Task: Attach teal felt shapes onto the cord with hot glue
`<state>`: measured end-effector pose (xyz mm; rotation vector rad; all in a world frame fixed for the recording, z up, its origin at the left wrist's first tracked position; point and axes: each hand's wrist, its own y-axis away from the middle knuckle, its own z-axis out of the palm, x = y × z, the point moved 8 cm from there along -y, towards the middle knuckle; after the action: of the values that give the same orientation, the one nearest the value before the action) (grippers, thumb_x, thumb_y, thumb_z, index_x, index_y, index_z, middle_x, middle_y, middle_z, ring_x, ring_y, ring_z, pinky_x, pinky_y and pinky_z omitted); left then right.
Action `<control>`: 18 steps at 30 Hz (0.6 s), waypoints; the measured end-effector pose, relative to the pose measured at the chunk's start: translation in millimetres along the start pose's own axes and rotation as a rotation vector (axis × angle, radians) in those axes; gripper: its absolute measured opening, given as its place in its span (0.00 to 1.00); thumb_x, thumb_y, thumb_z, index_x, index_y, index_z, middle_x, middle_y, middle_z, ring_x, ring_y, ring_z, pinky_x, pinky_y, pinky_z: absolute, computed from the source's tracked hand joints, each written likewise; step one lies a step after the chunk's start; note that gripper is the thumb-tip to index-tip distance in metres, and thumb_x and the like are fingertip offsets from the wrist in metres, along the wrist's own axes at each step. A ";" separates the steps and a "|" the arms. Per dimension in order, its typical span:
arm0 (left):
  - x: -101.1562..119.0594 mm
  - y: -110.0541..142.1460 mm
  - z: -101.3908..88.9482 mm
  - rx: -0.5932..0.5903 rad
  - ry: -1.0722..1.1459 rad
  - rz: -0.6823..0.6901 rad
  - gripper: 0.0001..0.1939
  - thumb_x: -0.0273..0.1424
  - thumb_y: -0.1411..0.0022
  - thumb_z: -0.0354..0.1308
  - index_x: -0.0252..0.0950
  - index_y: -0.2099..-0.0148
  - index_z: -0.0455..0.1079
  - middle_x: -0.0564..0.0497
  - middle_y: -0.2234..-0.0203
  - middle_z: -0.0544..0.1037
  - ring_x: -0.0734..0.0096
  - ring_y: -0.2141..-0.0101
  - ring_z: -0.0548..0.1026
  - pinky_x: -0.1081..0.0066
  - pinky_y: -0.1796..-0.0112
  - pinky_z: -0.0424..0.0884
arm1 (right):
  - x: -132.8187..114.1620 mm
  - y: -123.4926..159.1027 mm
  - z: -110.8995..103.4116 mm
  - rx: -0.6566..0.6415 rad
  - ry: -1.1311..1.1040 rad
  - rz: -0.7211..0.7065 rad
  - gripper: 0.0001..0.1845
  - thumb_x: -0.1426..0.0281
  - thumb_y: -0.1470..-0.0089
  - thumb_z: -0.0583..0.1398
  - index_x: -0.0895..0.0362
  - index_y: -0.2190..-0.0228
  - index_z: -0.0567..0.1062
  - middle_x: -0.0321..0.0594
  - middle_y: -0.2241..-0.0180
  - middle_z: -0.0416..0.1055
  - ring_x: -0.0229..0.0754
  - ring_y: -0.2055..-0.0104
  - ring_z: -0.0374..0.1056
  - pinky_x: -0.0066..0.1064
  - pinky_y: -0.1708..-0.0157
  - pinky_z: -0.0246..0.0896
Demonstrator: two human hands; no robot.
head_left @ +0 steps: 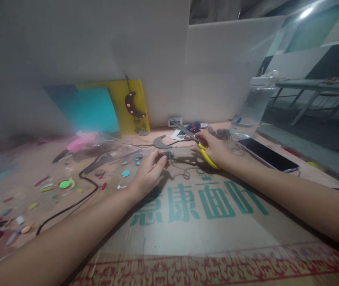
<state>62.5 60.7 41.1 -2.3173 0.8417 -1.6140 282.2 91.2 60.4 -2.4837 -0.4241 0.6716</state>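
Note:
My left hand point(150, 172) pinches a small tangled bunch of grey yarn point(168, 155) between thumb and fingertips, just above the cardboard sheet point(169, 238). Loose yarn ends trail from it to the right over the cardboard. In my right hand point(212, 149) is a pair of scissors point(207, 155) with yellow handles, its blades pointing up and left, away from the yarn. Behind my hands lies a grey crescent shape point(161, 142). A ball of grey yarn point(223, 134) rests beyond my right hand.
Phone point(269, 155) and clear bottle point(251, 109) stand or lie at the right. Small coloured scraps, including a green piece point(65, 184), and a black cord point(68, 207) spread over the left. A yellow board point(142, 107) with a dark moon ornament point(132, 105) leans on the wall.

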 end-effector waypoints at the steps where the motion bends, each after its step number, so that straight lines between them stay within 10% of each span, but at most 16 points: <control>1: -1.0 0.0 0.4 -0.005 -0.014 -0.013 0.09 0.36 0.32 0.48 0.36 0.63 0.64 0.52 0.71 0.73 0.70 0.67 0.72 0.71 0.63 0.67 | 5.1 -3.1 -0.4 -0.014 -0.002 0.045 0.26 0.56 0.49 0.63 0.56 0.52 0.71 0.42 0.64 0.73 0.44 0.65 0.68 0.31 0.66 0.60; 13: 1.1 -1.6 2.4 -0.028 -0.183 -0.100 0.09 0.35 0.36 0.52 0.36 0.67 0.67 0.52 0.72 0.75 0.69 0.68 0.73 0.71 0.65 0.65 | 45.6 -13.0 17.8 -0.404 0.159 0.108 0.29 0.66 0.51 0.64 0.54 0.46 0.71 0.47 0.52 0.74 0.51 0.54 0.71 0.36 0.55 0.64; 18: 3.8 -0.1 2.6 -0.040 -0.188 -0.093 0.09 0.35 0.36 0.51 0.36 0.67 0.67 0.51 0.71 0.75 0.68 0.67 0.73 0.71 0.65 0.67 | 7.5 -20.1 -2.5 -0.263 0.159 0.005 0.15 0.65 0.46 0.60 0.57 0.59 0.80 0.48 0.56 0.76 0.51 0.54 0.71 0.39 0.52 0.61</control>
<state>65.7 58.3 43.2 -2.5218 0.7413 -1.3963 286.6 109.6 70.7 -2.7615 -0.4717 0.4388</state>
